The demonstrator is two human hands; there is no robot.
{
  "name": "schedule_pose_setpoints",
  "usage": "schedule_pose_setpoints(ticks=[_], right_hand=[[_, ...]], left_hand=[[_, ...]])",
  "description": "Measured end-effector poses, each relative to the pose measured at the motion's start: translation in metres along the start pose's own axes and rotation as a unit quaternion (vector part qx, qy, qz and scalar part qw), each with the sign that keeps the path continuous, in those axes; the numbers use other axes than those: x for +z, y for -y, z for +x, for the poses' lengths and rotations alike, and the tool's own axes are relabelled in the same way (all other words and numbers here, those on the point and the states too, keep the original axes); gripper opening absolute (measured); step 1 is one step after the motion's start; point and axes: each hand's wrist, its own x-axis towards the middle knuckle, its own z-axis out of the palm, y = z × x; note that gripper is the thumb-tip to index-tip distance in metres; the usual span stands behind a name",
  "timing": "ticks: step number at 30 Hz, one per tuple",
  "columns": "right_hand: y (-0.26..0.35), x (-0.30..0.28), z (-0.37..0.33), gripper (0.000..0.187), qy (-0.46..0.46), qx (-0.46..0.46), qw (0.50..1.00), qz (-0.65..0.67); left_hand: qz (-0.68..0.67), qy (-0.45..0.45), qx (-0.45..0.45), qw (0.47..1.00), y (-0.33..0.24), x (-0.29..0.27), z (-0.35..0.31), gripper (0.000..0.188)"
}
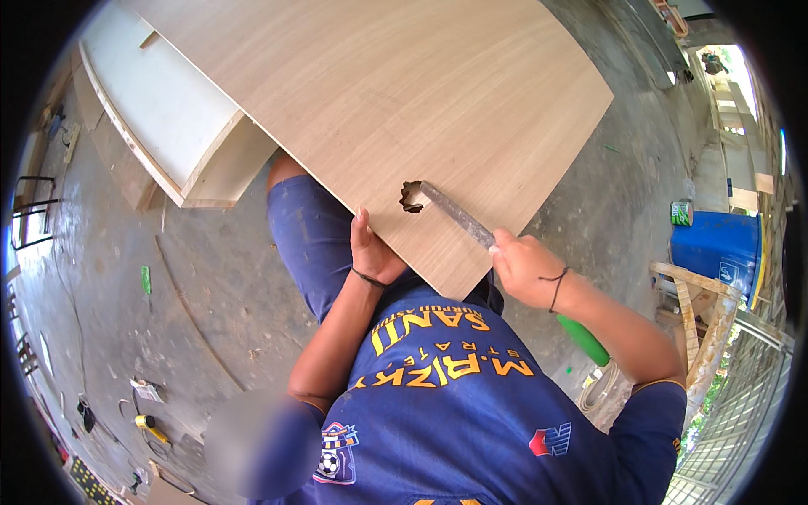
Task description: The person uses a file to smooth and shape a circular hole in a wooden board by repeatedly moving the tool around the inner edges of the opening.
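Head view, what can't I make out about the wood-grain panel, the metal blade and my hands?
In the head view:
Wood-grain panel: far end, cut off by the top edge.
Left hand: most fingers, hidden by the panel.
Metal blade: whether it joins the green handle-like piece, since the right hand and arm cover the stretch between.
Jagged hole: what lies beyond, too small and dark.

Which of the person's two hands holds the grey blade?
The right hand: it grips the grey blade, whose far end reaches the jagged hole. The left hand instead is at the edge of the wooden panel.
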Motion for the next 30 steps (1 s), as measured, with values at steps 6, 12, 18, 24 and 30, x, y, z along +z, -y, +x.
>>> schedule_pose_setpoints(ticks=[6,12,18,24,30], right_hand=[[-0.017,-0.034,-0.006,0.016,-0.001,-0.055,0.992,-0.114],[-0.023,-0.051,0.005,0.013,0.003,-0.134,0.953,-0.273],[-0.021,-0.056,0.015,0.015,0.027,-0.152,0.939,-0.306],[-0.022,-0.064,0.026,0.019,0.05,-0.155,0.917,-0.364],[-0.017,-0.068,0.027,0.02,0.064,-0.15,0.917,-0.364]], left_hand=[[0.058,-0.101,0.01,0.993,-0.003,0.015,-0.006,0.079],[0.26,-0.223,0.137,0.93,0.015,0.04,-0.015,0.075],[0.284,-0.245,0.147,0.915,0.016,0.054,-0.009,0.071],[0.291,-0.24,0.16,0.912,0.015,0.059,-0.009,0.07],[0.289,-0.235,0.171,0.912,0.016,0.057,-0.008,0.059]])
